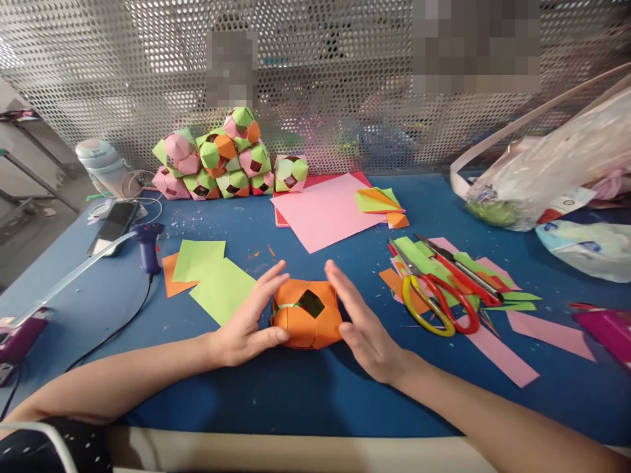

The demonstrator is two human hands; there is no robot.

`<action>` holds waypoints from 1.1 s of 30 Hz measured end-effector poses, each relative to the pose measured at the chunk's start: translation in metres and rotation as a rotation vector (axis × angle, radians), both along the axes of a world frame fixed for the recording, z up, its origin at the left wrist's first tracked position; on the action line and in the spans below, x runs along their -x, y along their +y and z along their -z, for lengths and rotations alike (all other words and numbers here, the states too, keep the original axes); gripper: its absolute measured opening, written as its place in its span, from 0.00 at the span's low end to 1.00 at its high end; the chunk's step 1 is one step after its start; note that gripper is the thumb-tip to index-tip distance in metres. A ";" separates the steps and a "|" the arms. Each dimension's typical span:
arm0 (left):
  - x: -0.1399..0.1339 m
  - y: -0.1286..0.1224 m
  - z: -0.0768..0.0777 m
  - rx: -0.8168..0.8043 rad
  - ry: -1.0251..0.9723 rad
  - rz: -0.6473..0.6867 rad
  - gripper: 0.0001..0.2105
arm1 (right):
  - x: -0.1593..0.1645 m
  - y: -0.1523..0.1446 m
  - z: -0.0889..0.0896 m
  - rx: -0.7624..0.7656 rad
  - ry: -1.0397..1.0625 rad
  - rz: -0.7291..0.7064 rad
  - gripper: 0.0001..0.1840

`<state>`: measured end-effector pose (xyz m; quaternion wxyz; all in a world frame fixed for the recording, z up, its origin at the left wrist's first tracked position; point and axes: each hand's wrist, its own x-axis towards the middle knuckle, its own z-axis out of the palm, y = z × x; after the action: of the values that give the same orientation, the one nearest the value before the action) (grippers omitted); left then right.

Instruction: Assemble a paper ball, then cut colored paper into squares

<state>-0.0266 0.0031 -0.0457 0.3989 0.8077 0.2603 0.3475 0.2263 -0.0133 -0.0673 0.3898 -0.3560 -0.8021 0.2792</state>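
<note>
White cord [46, 430] btm L; 2 hands [369, 345] spread loosely, 1 ea. side of orange paper ball [305, 332].

Solid orange is shown across the paper ball [303, 332], whose diamond-shaped opening is darkened to near black. The table [296, 401] is coloured blue and flecked with pale specks. In the stacked paper balls [219, 152], pink, lime green and orange are mixed in patches. The large sheet [328, 213] is tinted pale pink and backed by red paper [362, 179]; lime green is repeated in the left-hand sheets [229, 289], edged by an orange piece [176, 284]. The scissors [430, 322] are finished with yellow and red handles. The glue gun [149, 255] is coloured dark blue, the pouch [604, 328] magenta. The dark cloth [54, 443] is patterned with white dots.
</note>
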 end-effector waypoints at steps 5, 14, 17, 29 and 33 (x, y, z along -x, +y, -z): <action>-0.002 -0.001 0.002 -0.042 0.053 0.037 0.28 | 0.004 0.000 0.000 0.006 -0.035 -0.061 0.32; 0.000 0.004 0.000 -0.032 0.067 0.074 0.42 | -0.005 0.005 0.003 0.042 0.006 -0.103 0.44; -0.003 0.005 -0.003 -0.003 0.089 0.039 0.38 | -0.004 0.007 0.001 0.031 -0.013 -0.090 0.41; -0.010 0.011 -0.048 0.342 0.173 -0.183 0.41 | 0.009 0.047 -0.042 0.758 0.233 0.117 0.42; -0.007 0.020 -0.049 0.315 0.344 -0.299 0.36 | -0.006 0.063 -0.044 0.541 0.065 0.279 0.43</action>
<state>-0.0193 0.0234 0.0029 0.4139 0.7352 0.4915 0.2155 0.2322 0.0496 -0.0236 0.3409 -0.5446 -0.6290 0.4377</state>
